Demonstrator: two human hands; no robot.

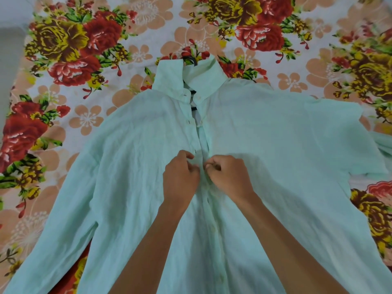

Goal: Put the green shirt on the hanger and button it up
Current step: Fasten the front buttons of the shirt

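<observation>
Thin green shirt, limp, light; my left hand and right hand pinch placket edges, fingers curled tight.

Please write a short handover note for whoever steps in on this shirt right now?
Left hand and right hand each pinch a placket edge of the green shirt at mid-chest. The shirt lies face up on the floral sheet, with the black hanger already inside the collar.
Done: hanger in. The placket below the hands looks closed.
Left: the button being worked now, then the open gap up to the collar.
</observation>
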